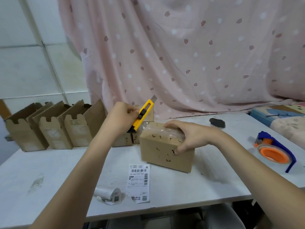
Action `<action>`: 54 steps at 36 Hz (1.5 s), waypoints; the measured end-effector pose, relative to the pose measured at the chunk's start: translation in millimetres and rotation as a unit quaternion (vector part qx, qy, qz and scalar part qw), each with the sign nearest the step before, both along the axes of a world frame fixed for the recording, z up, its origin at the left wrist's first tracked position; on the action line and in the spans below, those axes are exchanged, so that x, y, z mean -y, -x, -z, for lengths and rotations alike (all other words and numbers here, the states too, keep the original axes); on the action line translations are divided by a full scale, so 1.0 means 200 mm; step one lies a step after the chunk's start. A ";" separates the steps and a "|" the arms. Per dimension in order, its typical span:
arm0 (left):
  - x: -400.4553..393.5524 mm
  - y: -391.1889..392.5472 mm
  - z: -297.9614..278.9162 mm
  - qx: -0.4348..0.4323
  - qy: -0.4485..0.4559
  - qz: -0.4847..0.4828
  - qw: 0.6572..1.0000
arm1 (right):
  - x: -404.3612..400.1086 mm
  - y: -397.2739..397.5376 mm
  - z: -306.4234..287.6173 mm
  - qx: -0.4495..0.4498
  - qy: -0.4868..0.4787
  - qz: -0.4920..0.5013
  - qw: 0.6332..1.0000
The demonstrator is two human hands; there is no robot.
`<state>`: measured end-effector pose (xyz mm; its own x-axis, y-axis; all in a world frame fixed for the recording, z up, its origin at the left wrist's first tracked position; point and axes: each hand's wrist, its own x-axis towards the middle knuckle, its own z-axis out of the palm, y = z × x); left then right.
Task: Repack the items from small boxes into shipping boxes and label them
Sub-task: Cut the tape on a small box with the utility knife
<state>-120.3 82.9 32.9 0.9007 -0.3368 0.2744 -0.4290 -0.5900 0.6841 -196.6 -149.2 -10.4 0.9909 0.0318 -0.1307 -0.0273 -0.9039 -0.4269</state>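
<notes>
The left hand point(122, 119) is gripping a yellow plastic box cutter point(143, 115), blade pointing up. The right hand point(189, 137) is curling over a small brown taped cardboard box point(162, 152) on the white table point(49, 172), maybe pressing it.

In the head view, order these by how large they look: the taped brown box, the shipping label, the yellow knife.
1. taped brown box
2. shipping label
3. yellow knife
The label lies nearer the camera, which enlarges it somewhat.
</notes>
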 end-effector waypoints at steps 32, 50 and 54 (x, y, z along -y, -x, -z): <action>0.39 0.00 0.31 -0.058 0.196 0.160 0.966 | -0.03 -0.04 -0.03 0.185 -0.478 0.171 0.841; 0.46 -0.05 0.50 0.154 -0.331 0.174 0.915 | 0.27 0.18 0.08 0.106 -0.475 0.286 0.825; 0.46 -0.06 0.51 0.170 -0.347 0.185 0.904 | 0.30 0.23 0.06 0.080 -0.458 0.282 0.839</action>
<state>-107.8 -8.5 -68.4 0.5956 -0.7940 0.1214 -0.7997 -0.6004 -0.0029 -242.9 -208.9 -21.4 0.8843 -0.4339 -0.1724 -0.2174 -0.0558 -0.9745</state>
